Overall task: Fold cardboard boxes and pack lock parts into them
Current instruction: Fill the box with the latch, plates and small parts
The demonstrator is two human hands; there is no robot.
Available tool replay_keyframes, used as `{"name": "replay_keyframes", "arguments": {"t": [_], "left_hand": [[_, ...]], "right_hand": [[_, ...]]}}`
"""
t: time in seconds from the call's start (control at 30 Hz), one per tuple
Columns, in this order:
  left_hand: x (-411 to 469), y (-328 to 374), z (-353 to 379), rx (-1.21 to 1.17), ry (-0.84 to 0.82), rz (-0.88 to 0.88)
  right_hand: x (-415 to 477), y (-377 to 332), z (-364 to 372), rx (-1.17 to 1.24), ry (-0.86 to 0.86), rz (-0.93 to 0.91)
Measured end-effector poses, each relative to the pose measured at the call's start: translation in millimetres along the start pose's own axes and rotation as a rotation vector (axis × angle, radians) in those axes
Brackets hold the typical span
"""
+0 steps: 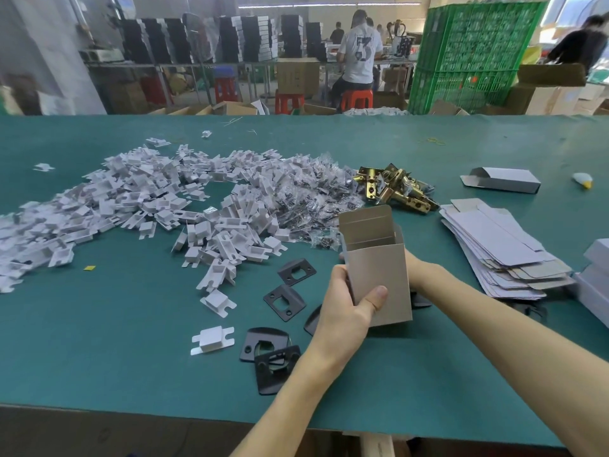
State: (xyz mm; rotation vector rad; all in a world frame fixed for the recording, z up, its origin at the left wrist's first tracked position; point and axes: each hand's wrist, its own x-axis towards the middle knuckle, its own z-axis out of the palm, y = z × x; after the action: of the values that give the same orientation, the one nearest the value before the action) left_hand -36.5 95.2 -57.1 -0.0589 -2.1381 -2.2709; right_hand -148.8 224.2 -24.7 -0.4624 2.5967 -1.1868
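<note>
— What did the head camera show at that moment?

— A small cardboard box (379,275) stood upright over the green table (131,374), its top flaps open. The left hand (346,301) gripped it, thumb pressed on the front face and fingers wrapped round the left edge.

— And the other hand?

— The right hand (416,266) lay behind the box, against its back. Its fingers were hidden, so I could not tell whether they gripped it.

— Where were the lock parts?

— Black strike plates (296,272) lay scattered just left of the box and below it. Brass latches (395,189) sat in a heap beyond it, beside a spread of clear bagged screws (303,199) and a wide pile of white plastic pieces (148,199). A stack of flat box blanks (501,252) lay to the right, with one folded box (504,179) on its side further back.

— Any writing?

— The boxes were plain. Across the room a seated person (359,54) wore a white shirt with a large "3" on the back; the smaller print above it was too blurred to read.
</note>
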Motion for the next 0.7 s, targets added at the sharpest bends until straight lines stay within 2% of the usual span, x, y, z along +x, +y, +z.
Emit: {"name": "replay_keyframes", "arguments": {"t": [0.23,0.3,0.53,0.63,0.7], "left_hand": [[0,0,-1,-0.005,0.003,0.008],[0,0,0,0.007,-0.010,0.007],[-2,2,0,0.017,-0.005,0.012],[-3,1,1,0.010,-0.015,0.008],[-3,1,1,0.014,-0.025,0.004]], "right_hand": [[-7,-13,-3,0.065,0.059,-0.097],[-9,-11,-6,0.019,0.077,-0.151],[-13,-17,-22,-0.130,0.321,-0.242],[-14,-26,-36,0.004,0.488,-0.154],[-21,-39,-48,0.167,0.549,-0.181]]}}
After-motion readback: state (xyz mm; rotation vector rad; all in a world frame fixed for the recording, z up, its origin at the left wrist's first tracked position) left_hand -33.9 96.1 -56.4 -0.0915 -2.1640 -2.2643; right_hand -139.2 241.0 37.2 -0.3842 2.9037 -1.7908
